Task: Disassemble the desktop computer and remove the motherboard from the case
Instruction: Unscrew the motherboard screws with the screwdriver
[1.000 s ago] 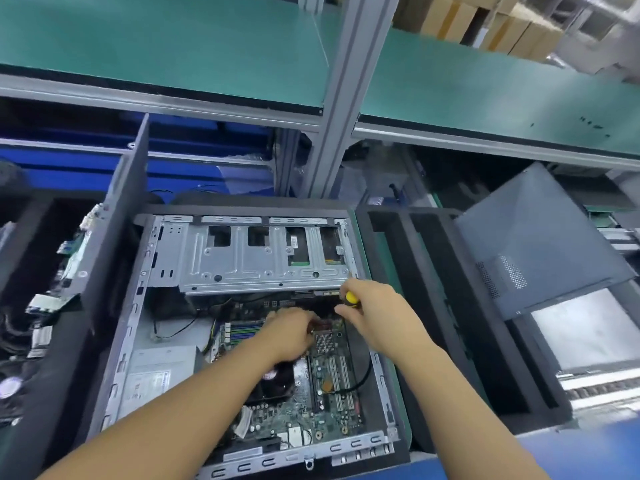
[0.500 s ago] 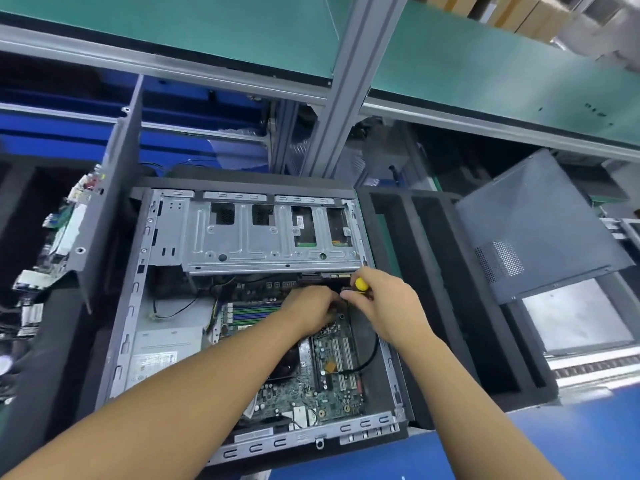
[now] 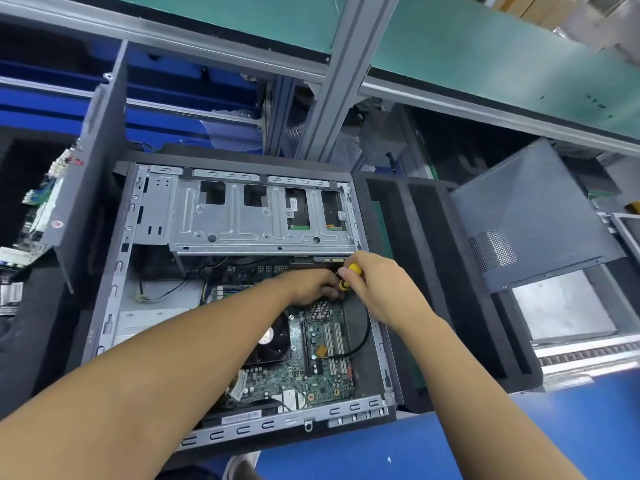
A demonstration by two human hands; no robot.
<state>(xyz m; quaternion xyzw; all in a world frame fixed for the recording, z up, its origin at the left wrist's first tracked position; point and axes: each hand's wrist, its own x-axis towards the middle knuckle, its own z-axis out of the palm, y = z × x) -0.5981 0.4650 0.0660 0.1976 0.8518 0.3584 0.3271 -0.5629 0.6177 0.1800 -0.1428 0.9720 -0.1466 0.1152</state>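
An open grey computer case (image 3: 114, 289) lies flat on the bench with its side off. Inside, the green motherboard (image 3: 322, 372) fills the lower right, with a black CPU fan (image 3: 270, 341) and a black cable (image 3: 363, 337). A silver drive cage (image 3: 256, 220) spans the top. My right hand (image 3: 381, 289) grips a yellow-handled screwdriver (image 3: 349, 275) pointed down at the motherboard's upper right corner. My left hand (image 3: 311, 285) rests curled beside the screwdriver's tip; its fingertips are hidden, so whether they hold anything is unclear.
The removed grey side panel (image 3: 530, 220) leans at the right over black foam trays (image 3: 426, 271). Another panel (image 3: 93, 168) with boards stands at the left. A metal post (image 3: 336, 77) and green shelves rise behind. The blue bench edge (image 3: 450, 445) is nearest me.
Both hands have edged up toward the drive cage and come closer together around the screwdriver. The camera has tilted, so the case sits lower and closer in view.
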